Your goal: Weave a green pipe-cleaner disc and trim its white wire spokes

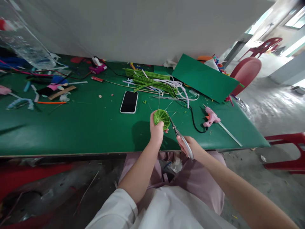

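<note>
My left hand [157,130] is closed on a small round green piece woven from pipe cleaners [160,117], with its thumb pressed on the face. Several thin wires stick out from the rim of this piece, upward and to the right. In my right hand [188,145] is a pair of scissors [182,139] with grey handles. Their blades reach up and left to the right edge of the green piece, among the wires. Whether the blades touch a wire is too small to tell. Both hands are over the table's front edge.
On the green table [95,127] lie a phone [129,102], a bundle of green pipe cleaners [152,81], a pink glue gun [211,117] with a black cord and a dark green board [205,78]. Craft scraps [56,84] clutter the left. Red chairs [289,151] stand right.
</note>
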A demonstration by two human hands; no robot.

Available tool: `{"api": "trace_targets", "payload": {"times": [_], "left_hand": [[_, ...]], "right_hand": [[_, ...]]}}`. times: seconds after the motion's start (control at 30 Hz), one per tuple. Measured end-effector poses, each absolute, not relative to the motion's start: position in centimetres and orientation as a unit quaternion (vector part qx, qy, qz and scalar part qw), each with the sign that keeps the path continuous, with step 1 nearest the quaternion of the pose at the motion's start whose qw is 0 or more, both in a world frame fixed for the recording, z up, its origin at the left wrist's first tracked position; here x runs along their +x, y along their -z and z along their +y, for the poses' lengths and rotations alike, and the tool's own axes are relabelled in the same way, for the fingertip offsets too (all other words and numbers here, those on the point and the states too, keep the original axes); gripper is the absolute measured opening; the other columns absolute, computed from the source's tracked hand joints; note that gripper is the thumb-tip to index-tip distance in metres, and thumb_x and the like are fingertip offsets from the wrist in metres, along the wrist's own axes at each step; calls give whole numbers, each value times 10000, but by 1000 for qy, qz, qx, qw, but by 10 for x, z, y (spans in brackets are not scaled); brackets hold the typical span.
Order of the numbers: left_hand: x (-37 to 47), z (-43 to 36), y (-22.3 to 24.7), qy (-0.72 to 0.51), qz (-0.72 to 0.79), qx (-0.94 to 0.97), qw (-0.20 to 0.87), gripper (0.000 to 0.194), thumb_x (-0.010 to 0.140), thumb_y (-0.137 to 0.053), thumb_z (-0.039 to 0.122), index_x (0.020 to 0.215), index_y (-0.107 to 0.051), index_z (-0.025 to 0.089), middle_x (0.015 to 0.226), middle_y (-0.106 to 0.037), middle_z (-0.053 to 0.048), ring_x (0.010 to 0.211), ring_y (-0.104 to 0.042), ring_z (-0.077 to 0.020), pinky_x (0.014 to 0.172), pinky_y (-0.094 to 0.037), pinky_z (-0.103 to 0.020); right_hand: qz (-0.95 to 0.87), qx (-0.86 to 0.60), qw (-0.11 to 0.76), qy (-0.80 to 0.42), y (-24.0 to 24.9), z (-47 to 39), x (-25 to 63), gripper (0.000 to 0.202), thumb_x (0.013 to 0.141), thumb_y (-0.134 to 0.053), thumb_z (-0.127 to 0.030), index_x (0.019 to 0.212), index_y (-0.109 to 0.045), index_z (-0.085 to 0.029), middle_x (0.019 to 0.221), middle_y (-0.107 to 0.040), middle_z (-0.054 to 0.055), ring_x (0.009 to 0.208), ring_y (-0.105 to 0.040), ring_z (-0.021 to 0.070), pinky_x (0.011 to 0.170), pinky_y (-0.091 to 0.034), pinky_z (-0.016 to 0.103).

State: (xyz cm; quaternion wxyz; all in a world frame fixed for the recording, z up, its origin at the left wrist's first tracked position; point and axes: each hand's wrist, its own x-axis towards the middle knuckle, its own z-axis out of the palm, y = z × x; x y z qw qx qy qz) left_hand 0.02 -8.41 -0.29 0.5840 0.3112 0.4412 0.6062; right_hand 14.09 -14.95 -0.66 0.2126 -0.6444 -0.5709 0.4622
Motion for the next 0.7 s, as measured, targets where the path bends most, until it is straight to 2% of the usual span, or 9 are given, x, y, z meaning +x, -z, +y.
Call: {"api": "trace_targets", "payload": {"times": [0.13,0.27,0.47,0.6,0.7], "left_hand": [[2,-84,3,-601,449,322,578,513,561,-424,100,1049,-467,249,686,-518,34,391,-483,-63,342,-374,-165],[2,-86,0,-601,452,335,568,507,558,-417,96,1032,-477,266,727,-522,26,403,-489,-62,341,-383,-164],[0,-89,-7,-603,444,361,556,512,571,-416,94,1047,-480,269,765,-526,16,412,-491,-60,341,-393,-166],[-2,-91,-13,-604,439,360,559,519,572,-420,86,1052,-493,266,772,-543,13,411,-490,-58,340,-384,-162],[-8,-91,-16,-625,422,338,563,528,568,-431,80,1058,-503,262,776,-555,14,413,-494,-61,334,-373,-166]], "right_hand": [[-520,-633,217,-531,6,-151,139,530,727,-326,-719,631,-410,-204,364,-360,-70,284,-316,71,309,-261,212],[-479,-605,215,-599,8,-153,139,584,693,-326,-754,756,-468,-192,408,-462,-42,328,-430,104,324,-323,216],[-502,-581,214,-603,5,-156,141,667,647,-349,-785,863,-490,-169,517,-509,-29,406,-460,95,381,-345,215],[-519,-538,213,-630,-5,-156,142,698,642,-354,-786,938,-489,-169,596,-551,-9,504,-505,110,477,-401,236],[-536,-531,203,-625,-8,-155,148,706,662,-292,-792,947,-485,-175,511,-497,-34,459,-470,112,466,-383,242]]}}
